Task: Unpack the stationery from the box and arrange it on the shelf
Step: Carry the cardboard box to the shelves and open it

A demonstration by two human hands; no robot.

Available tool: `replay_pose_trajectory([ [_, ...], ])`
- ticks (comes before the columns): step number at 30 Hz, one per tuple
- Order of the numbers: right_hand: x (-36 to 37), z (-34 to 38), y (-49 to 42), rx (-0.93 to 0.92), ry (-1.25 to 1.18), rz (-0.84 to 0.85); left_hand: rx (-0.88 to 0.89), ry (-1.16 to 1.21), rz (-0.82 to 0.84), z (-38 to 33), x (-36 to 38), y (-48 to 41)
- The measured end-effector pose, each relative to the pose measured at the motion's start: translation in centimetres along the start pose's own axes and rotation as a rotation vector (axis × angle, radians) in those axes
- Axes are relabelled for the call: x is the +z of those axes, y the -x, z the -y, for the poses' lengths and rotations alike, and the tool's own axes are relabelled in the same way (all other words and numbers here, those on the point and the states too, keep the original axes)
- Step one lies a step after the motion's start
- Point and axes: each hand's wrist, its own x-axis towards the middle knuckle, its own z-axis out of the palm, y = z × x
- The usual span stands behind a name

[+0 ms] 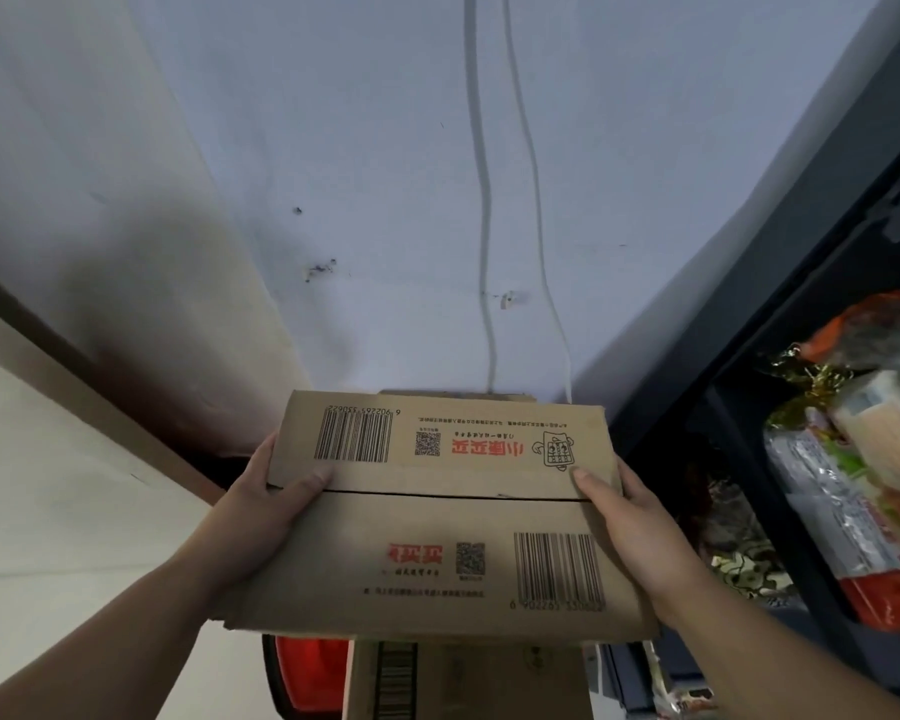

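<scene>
Your left hand (263,493) grips the left end of a cardboard box (437,517), thumb pressed flat on the top flap and the other fingers hidden beneath the carton. To the left of that arm a pale beige panel (48,459) with a dark brown edge runs diagonally.

You hold the box level between both hands, in front of a bluish-white wall (333,148). Its two top flaps are closed and meet along a seam across the middle. Each flap carries a barcode, a QR code and red printed characters. The contents cannot be seen.

Under the box's near edge sit a red object (307,662) and a second carton (463,678) with its own barcode. Two thin white cables (484,200) hang down the wall and drop behind the box's far edge.

Your right hand (632,517) clasps the right end in the same way, thumb laid on top at the seam and fingers wrapped round the side.

Just right of the box stands a dark shelf (780,304), its frame slanting up the picture. Plastic-wrapped packets (853,459) in red, white and gold foil fill its compartment.
</scene>
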Motion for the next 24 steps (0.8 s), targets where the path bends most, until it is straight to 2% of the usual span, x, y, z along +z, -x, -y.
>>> replay_pose_trajectory([
  [7,0.7,3.0,2.2,-0.085,-0.04,-0.003,0.036,0.152,0.011,0.9,-2.6,0.6],
  [13,2.7,6.8,4.8,-0.205,-0.039,0.026,0.131,0.262,-0.075,-1.5,-7.0,4.5],
  [18,5.1,8.7,7.0,-0.283,-0.025,0.149,0.135,0.372,-0.249,-1.3,-10.0,11.5],
  [24,7.5,9.1,10.9,-0.364,0.038,0.396,0.088,0.481,-0.487,1.5,-10.8,22.8],
])
